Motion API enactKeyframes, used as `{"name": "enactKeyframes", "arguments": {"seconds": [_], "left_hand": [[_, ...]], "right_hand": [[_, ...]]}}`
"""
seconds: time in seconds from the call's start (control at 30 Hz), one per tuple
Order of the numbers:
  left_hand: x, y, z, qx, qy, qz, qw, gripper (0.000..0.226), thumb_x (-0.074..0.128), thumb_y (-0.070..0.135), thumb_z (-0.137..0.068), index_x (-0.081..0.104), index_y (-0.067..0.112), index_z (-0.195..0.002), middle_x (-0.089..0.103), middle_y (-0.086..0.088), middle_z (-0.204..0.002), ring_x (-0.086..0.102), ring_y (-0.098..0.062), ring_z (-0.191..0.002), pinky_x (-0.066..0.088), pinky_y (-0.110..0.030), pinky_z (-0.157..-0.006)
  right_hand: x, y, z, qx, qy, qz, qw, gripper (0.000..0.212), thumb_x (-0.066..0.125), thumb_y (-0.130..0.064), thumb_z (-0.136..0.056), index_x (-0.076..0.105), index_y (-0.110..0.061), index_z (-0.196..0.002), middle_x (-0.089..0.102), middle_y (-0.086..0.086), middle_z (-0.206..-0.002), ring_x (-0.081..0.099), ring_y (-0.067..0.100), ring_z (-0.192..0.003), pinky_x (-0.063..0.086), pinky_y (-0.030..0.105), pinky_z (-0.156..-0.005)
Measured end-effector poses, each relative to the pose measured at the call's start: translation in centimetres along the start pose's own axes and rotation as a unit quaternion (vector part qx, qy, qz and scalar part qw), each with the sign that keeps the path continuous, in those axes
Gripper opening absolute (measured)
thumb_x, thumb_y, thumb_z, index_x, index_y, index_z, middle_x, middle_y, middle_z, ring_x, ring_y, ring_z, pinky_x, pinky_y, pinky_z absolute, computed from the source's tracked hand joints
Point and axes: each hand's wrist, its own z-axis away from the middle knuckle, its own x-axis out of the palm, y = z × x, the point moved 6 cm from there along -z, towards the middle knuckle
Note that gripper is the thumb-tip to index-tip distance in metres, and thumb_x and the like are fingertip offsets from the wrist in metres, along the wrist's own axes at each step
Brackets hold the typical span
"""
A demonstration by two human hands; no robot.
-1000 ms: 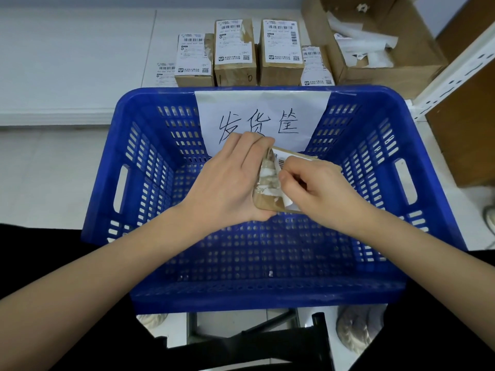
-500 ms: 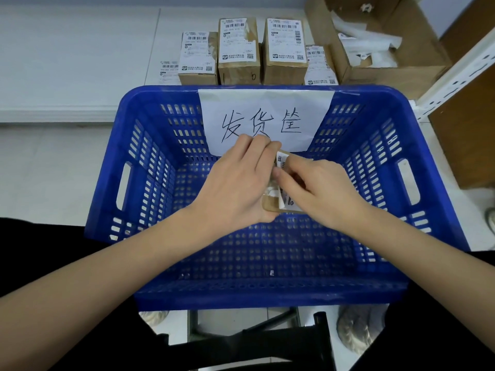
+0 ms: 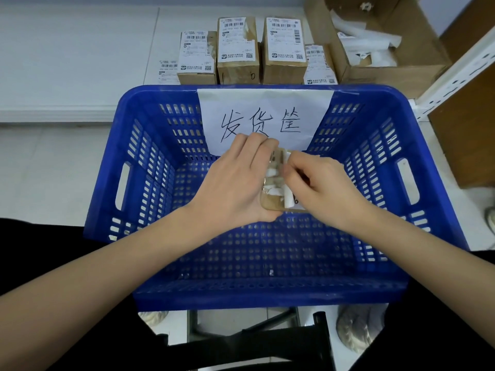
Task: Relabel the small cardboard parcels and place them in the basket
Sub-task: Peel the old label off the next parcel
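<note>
**Parcel held over the basket, label half peeled**

Both hands meet above the open blue basket point(image 3: 150, 188). The left hand point(image 3: 235, 183) wraps round a small cardboard parcel point(image 3: 272, 204) from its left side, fingers curled over the far edge. The right hand point(image 3: 321, 188) is curled too, its fingertips pinching a white label point(image 3: 288, 196) at the parcel's right edge — the strip looks rolled or lifted away from the cardboard, though the fingers hide most of it. White scraps of label cling to the parcel's taped face. The parcel sits in the air over the basket's floor, not resting on it as far as can be told.

A white paper sign point(image 3: 265, 113) with handwritten characters hangs on the basket's far wall. Beyond it, a row of labelled cardboard parcels point(image 3: 238, 57) stands on the white table point(image 3: 75, 57) — beside them a large open carton point(image 3: 388, 49) holding crumpled white paper.
</note>
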Motion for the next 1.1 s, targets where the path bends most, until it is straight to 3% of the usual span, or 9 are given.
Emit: {"name": "enactKeyframes", "arguments": {"seconds": [0.2,0.33,0.47,0.57,0.63,0.8,0.93,1.1], "left_hand": [[-0.6,-0.5,-0.2,-0.028,-0.018,0.022,0.999,0.096,0.077,0.049,-0.052,0.047,-0.007,-0.124,0.053,-0.017,-0.114,0.044,-0.024,-0.1,0.053,-0.036,-0.068],[-0.1,0.1,0.0,-0.023,-0.065,-0.047,0.996,0.105,0.082,0.046,-0.045,0.048,-0.007,-0.128,0.054,-0.019,-0.109,0.05,-0.031,-0.093,0.051,-0.036,-0.068],[0.2,0.2,0.3,-0.019,-0.083,-0.107,0.991,0.092,0.076,0.05,-0.035,0.056,-0.004,-0.107,0.055,-0.015,-0.097,0.053,-0.031,-0.084,0.048,-0.035,-0.071],[0.6,0.3,0.7,-0.011,-0.096,-0.122,0.988,0.084,0.076,0.049,-0.032,0.055,-0.003,-0.095,0.055,-0.015,-0.093,0.053,-0.031,-0.081,0.047,-0.035,-0.07],[0.8,0.2,0.8,-0.016,-0.091,-0.109,0.99,0.085,0.073,0.052,-0.035,0.053,-0.003,-0.097,0.055,-0.015,-0.094,0.052,-0.03,-0.08,0.048,-0.035,-0.069],[-0.3,-0.3,0.2,-0.036,-0.055,-0.074,0.995,0.094,0.044,0.059,-0.054,0.051,-0.009,-0.118,0.056,-0.016,-0.102,0.054,-0.031,-0.089,0.051,-0.038,-0.076],[-0.8,-0.2,0.1,-0.033,-0.048,-0.067,0.996,0.092,0.049,0.058,-0.056,0.053,-0.008,-0.119,0.055,-0.016,-0.101,0.052,-0.031,-0.088,0.05,-0.039,-0.075],[-0.7,-0.4,0.0,-0.036,-0.057,-0.065,0.996,0.085,0.059,0.053,-0.053,0.055,-0.006,-0.113,0.055,-0.015,-0.099,0.052,-0.03,-0.085,0.05,-0.041,-0.073]], "right_hand": [[-0.8,-0.2,-0.1,-0.006,0.02,-0.014,1.0,0.032,0.041,-0.031,-0.094,0.031,-0.034,-0.063,0.037,-0.012,-0.051,0.038,0.009,-0.051,0.034,0.034,-0.052],[-0.3,-0.2,0.0,-0.014,0.004,0.001,1.0,0.032,0.04,-0.032,-0.093,0.034,-0.029,-0.062,0.038,-0.011,-0.051,0.038,0.009,-0.05,0.034,0.034,-0.052],[0.3,-0.3,0.2,-0.034,-0.013,0.023,0.999,0.038,0.038,-0.036,-0.094,0.045,-0.012,-0.066,0.039,-0.01,-0.053,0.038,0.01,-0.05,0.033,0.03,-0.051],[0.6,-0.8,0.3,-0.056,-0.021,0.027,0.998,0.037,0.033,-0.041,-0.092,0.043,-0.016,-0.066,0.038,-0.011,-0.053,0.038,0.01,-0.05,0.031,0.024,-0.05],[0.7,-0.6,0.3,-0.042,-0.026,0.014,0.999,0.035,0.036,-0.039,-0.094,0.042,-0.018,-0.066,0.038,-0.01,-0.053,0.038,0.011,-0.05,0.035,0.027,-0.051],[-0.5,0.1,0.0,0.013,-0.029,-0.02,0.999,0.03,0.042,-0.031,-0.095,0.042,-0.021,-0.067,0.043,-0.007,-0.058,0.039,0.011,-0.054,0.036,0.037,-0.056],[-1.2,0.3,-0.1,0.022,-0.038,-0.012,0.999,0.031,0.047,-0.021,-0.098,0.045,-0.018,-0.068,0.045,-0.005,-0.06,0.041,0.015,-0.056,0.037,0.037,-0.057],[-1.6,0.4,-0.3,0.029,-0.036,-0.029,0.998,0.024,0.05,-0.017,-0.096,0.055,-0.008,-0.074,0.05,-0.005,-0.058,0.044,0.011,-0.055,0.036,0.024,-0.054]]}}
